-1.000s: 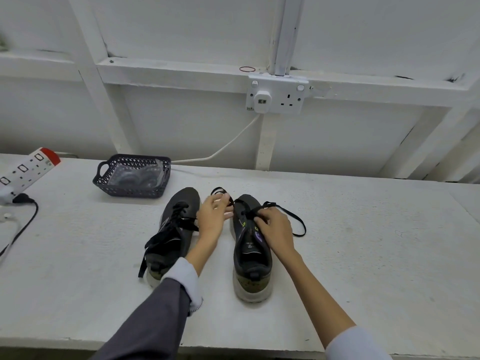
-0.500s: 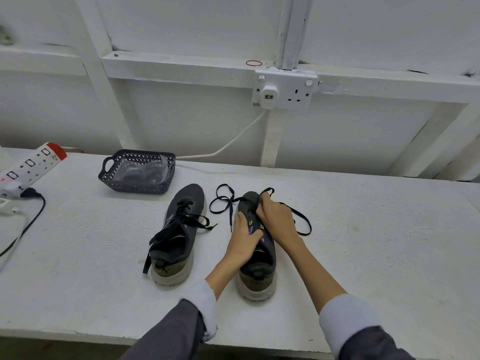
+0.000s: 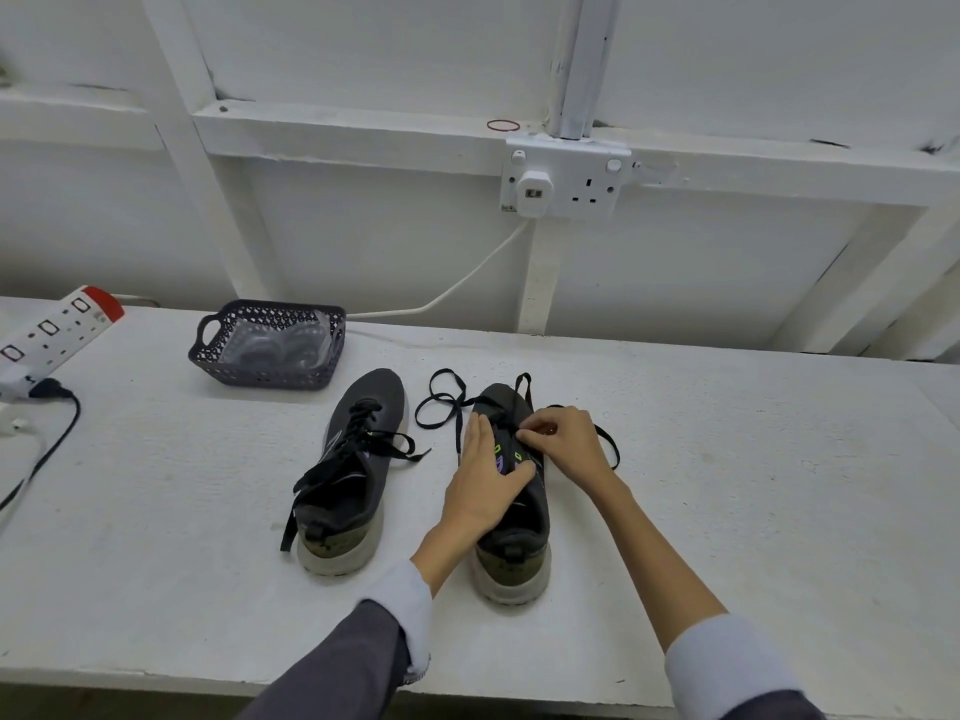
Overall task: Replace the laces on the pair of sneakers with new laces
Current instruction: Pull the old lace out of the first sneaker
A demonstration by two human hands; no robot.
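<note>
Two dark grey sneakers stand side by side on the white bench, toes pointing away from me. The left sneaker (image 3: pixel 353 475) keeps its black lace threaded, with loose ends trailing off both sides. On the right sneaker (image 3: pixel 514 517), my left hand (image 3: pixel 483 485) presses flat over the tongue and eyelets. My right hand (image 3: pixel 561 439) pinches the black lace (image 3: pixel 447 402) near the toe-end eyelets. That lace is mostly pulled out, looping on the bench left of the toe and trailing out behind my right hand.
A dark plastic basket (image 3: pixel 270 345) holding clear-wrapped packets sits behind the left sneaker. A white power strip (image 3: pixel 57 330) with a black cable lies at the far left. A wall socket (image 3: pixel 566 179) with a white cable hangs above the bench.
My left hand moved from the lace beside the toe onto the right sneaker's tongue. My right hand shifted forward toward the toe eyelets. More lace now lies loose on the bench.
</note>
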